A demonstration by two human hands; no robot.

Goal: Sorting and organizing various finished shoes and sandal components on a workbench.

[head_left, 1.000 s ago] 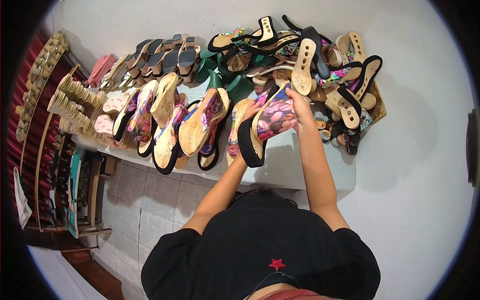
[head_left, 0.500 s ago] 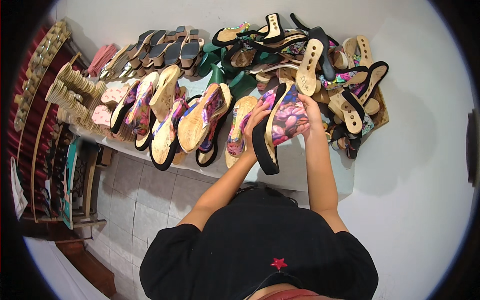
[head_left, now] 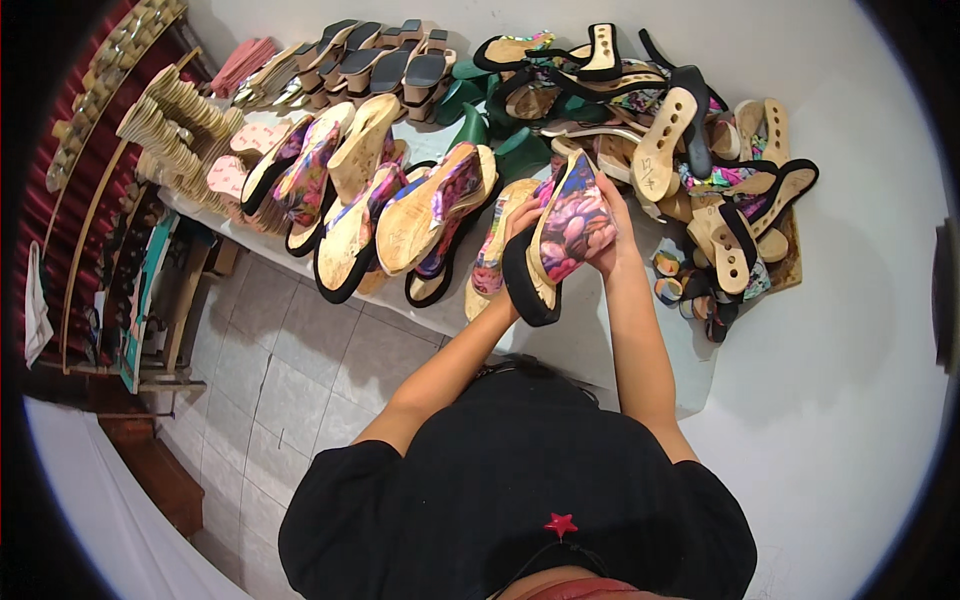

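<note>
Both my hands hold a floral wedge sandal point(head_left: 578, 232) with a black-edged sole, tilted above the front of the table. My left hand point(head_left: 521, 218) grips its left side, the fingers partly hidden behind the sole. Along the right side my right hand point(head_left: 616, 230) is closed round the printed fabric, its thumb near the top. Just left of my left hand stands another sandal point(head_left: 490, 262) with a pale insole. More floral wedge sandals point(head_left: 425, 215) stand in a row further left.
A heap of loose soles and straps point(head_left: 665, 140) covers the back right. Dark-soled block-heel pieces point(head_left: 425, 75), green shoe lasts point(head_left: 522, 152), and stacked pale soles point(head_left: 180, 125) stand on the white table point(head_left: 655, 350). A rack point(head_left: 150, 290) stands at left above the tiled floor point(head_left: 290, 340).
The view has shifted, so the table's things sit further right. The sandal has turned a little in my hands, its black edge now higher and more foreshortened. Both hands still hold it.
</note>
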